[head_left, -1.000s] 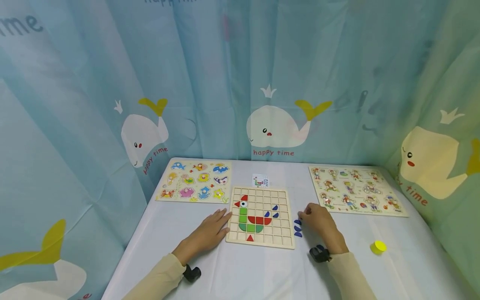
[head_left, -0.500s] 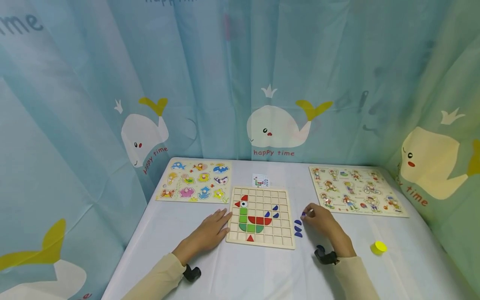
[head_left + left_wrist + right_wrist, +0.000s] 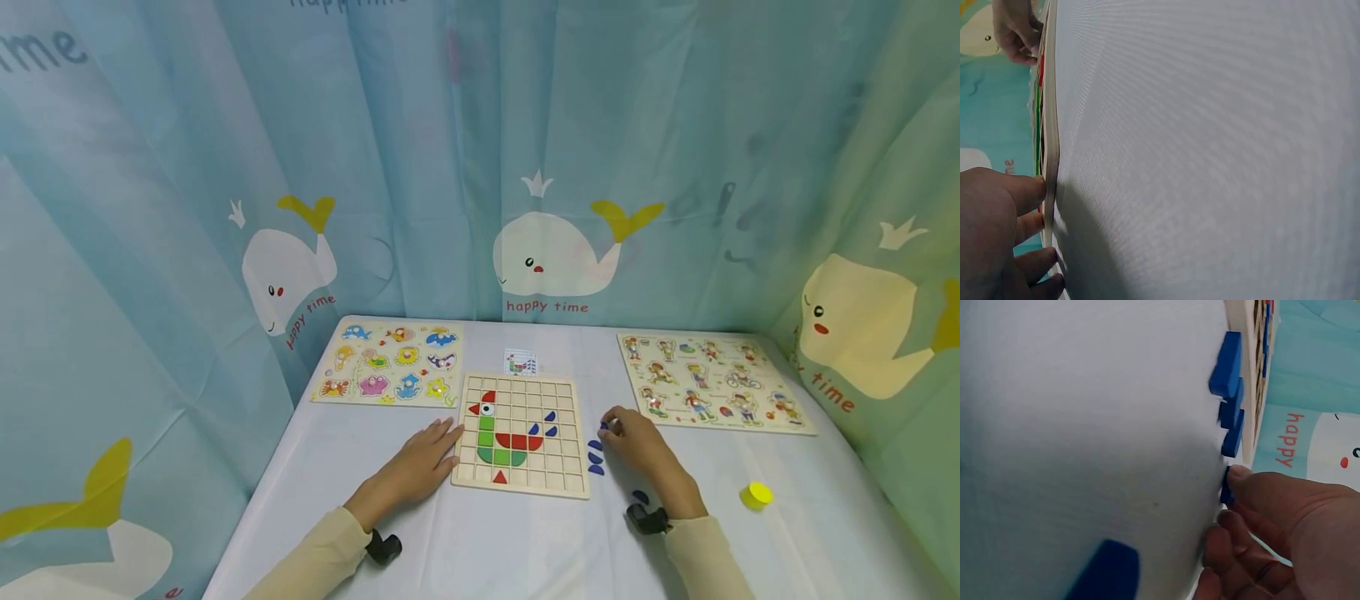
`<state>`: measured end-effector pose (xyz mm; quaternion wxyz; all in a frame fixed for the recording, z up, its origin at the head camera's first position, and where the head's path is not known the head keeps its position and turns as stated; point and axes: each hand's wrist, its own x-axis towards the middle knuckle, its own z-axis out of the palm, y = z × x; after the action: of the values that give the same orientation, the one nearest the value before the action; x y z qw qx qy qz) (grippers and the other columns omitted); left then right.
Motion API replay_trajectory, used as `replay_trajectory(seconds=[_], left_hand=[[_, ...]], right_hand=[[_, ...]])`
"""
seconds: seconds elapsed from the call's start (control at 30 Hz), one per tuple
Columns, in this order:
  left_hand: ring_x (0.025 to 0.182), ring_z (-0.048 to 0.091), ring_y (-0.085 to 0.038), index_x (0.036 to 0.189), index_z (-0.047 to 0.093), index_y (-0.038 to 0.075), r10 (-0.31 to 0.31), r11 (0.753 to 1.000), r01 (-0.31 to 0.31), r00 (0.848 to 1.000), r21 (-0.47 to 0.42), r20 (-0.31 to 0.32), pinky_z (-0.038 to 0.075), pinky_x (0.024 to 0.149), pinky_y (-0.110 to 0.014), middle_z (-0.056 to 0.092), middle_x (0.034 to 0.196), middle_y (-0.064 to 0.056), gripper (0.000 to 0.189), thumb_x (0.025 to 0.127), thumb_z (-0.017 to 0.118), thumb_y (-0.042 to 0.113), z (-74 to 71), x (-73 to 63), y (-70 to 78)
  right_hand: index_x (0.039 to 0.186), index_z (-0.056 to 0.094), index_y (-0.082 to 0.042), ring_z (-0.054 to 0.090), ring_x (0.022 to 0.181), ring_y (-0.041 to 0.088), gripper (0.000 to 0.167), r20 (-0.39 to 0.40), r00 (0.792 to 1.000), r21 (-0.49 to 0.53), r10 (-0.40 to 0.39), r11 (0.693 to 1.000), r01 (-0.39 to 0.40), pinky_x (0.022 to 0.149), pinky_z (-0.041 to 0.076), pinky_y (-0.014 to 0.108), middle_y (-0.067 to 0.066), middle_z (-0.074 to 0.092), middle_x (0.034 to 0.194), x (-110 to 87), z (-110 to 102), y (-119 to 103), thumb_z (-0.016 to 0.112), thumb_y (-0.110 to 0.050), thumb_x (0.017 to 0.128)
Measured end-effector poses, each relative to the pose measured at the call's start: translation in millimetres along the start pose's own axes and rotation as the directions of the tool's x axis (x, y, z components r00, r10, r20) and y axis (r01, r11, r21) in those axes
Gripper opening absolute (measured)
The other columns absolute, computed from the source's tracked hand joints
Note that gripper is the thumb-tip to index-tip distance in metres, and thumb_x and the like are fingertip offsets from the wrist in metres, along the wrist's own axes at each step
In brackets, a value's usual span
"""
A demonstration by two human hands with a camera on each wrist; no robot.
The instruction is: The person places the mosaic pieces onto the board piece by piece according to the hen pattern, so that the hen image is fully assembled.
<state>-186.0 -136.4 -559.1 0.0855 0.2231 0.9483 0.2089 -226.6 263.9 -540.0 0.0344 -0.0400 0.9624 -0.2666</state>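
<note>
The wooden grid board [image 3: 551, 483] lies mid-table, bearing a bird of coloured pieces: red, green and blue, with a round eye. My left hand [image 3: 422, 460] rests at its left edge; in the left wrist view the fingertips touch the board's side. Right of the board, my right hand [image 3: 637, 440] pinches a blue half-round piece [image 3: 1227, 486] between thumb and fingers, low at the tabletop. Three more blue half-round pieces [image 3: 596, 458] lie in a column just below that hand. Another blue piece [image 3: 1109, 572] lies on the cloth near my right wrist.
A sea-animal puzzle board [image 3: 390, 362] lies at the back left, a puzzle with figures of people [image 3: 712, 383] at the back right. Behind the grid board is a small pattern card [image 3: 521, 362]. A yellow cylinder [image 3: 757, 496] stands at the right. A whale-print curtain [image 3: 450, 167] surrounds the table.
My right hand has shifted slightly right and back a little with the blue half-round piece, staying above the blue column. The blue piece by the wrist has come into sight. My left hand stays put.
</note>
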Motion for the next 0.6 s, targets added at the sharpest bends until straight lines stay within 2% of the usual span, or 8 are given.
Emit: replay_trajectory(seconds=[0.17, 0.33, 0.43, 0.6], left_hand=[[0.161, 0.025, -0.035, 0.165, 0.038, 0.014, -0.002, 1.0, 0.002, 1.0, -0.003, -0.005, 0.025, 0.13, -0.056, 0.031, 0.173, -0.012, 0.058, 0.112, 0.05, 0.035, 0.6, 0.6, -0.2], [0.161, 0.025, -0.035, 0.165, 0.038, 0.015, -0.01, 1.0, 0.01, 1.0, -0.005, -0.003, 0.025, 0.13, -0.055, 0.031, 0.173, -0.011, 0.058, 0.112, 0.05, 0.036, 0.7, 0.7, -0.8], [0.161, 0.026, -0.035, 0.165, 0.038, 0.014, -0.008, 1.0, 0.008, 1.0, -0.007, -0.004, 0.025, 0.13, -0.056, 0.032, 0.172, -0.012, 0.058, 0.112, 0.05, 0.034, 0.9, 0.1, -0.6], [0.161, 0.026, -0.035, 0.165, 0.038, 0.013, -0.006, 1.0, 0.006, 1.0, -0.013, -0.003, 0.025, 0.13, -0.055, 0.032, 0.172, -0.012, 0.057, 0.112, 0.05, 0.034, 0.4, -0.3, 0.6]], right_hand=[[0.116, 0.066, 0.006, 0.061, 0.08, 0.023, 0.028, -0.031, 0.999, -0.003, 0.043, 0.999, -0.043, 0.073, 0.054, 0.043, 0.014, 0.067, 0.093, -2.5, 3, -6, 0.072, -0.016, 0.099], [0.115, 0.066, 0.007, 0.059, 0.075, 0.02, 0.03, -0.027, 0.999, 0.009, 0.04, 0.999, -0.04, 0.064, 0.053, 0.037, 0.012, 0.066, 0.091, -9.7, 9, -29, 0.075, -0.017, 0.098], [0.11, 0.068, 0.004, 0.057, 0.072, 0.018, 0.026, -0.028, 1.0, 0.014, -0.011, 1.0, 0.012, 0.061, 0.051, 0.034, 0.009, 0.064, 0.087, -14.6, 18, -44, 0.077, -0.016, 0.096], [0.103, 0.069, 0.0, 0.055, 0.076, 0.017, 0.022, -0.041, 0.996, -0.021, -0.084, 0.996, 0.083, 0.068, 0.051, 0.036, 0.005, 0.061, 0.086, -19.0, 36, -60, 0.081, -0.016, 0.094]])
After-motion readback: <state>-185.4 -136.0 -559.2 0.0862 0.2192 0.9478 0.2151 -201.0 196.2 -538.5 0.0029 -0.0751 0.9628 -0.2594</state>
